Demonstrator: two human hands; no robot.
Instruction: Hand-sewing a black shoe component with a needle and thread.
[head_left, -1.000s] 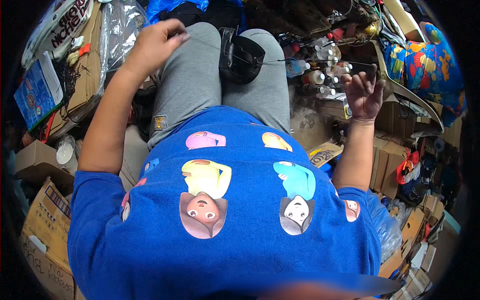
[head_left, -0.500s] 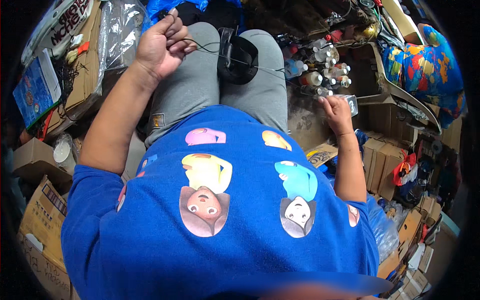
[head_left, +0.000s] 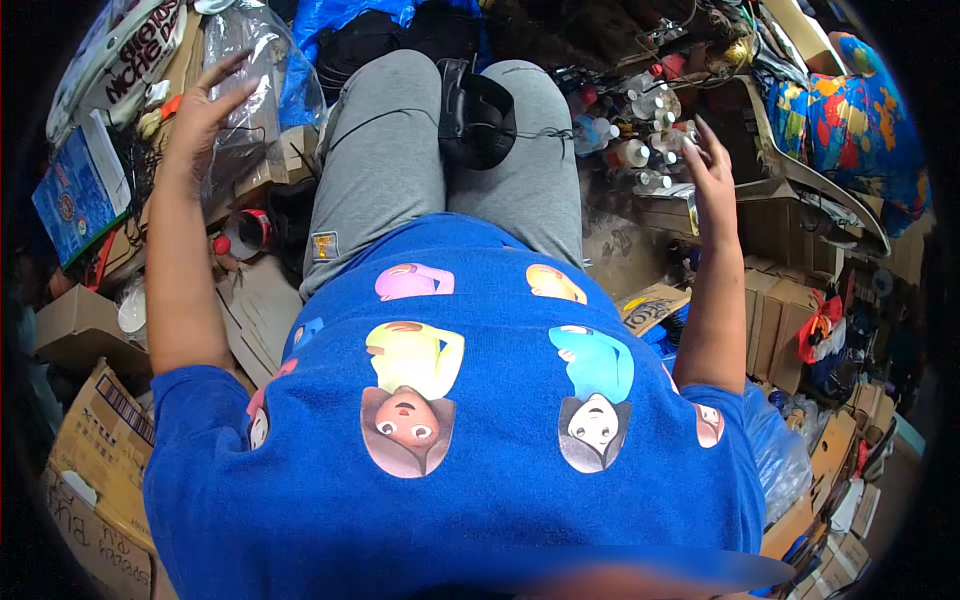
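Observation:
On my lap, between the grey-trousered thighs, rests a black curved piece with a looped band [head_left: 480, 125]; I cannot tell its kind. A thin black cord [head_left: 392, 111] runs from it across my left thigh, and more cord lies over the right thigh. Away to the left, my left hand [head_left: 205, 115] is open with fingers spread, in front of a clear plastic bag [head_left: 245, 60]. My right hand [head_left: 712, 178] is raised at the right, fingers apart and holding nothing, close to a cluster of small bottles with white caps [head_left: 655, 180].
Cardboard boxes [head_left: 85, 325] and a blue printed booklet [head_left: 75, 190] crowd the left. A red-capped bottle [head_left: 245, 235] lies beside my left leg. To the right are a colourful patterned bundle [head_left: 850, 125], more cardboard [head_left: 775, 315] and clear plastic wrap [head_left: 775, 460].
My left hand has let go of the black cord and swung left, its fingers opening. The cord has dropped onto my thighs. My right hand has opened and moved slightly up and right.

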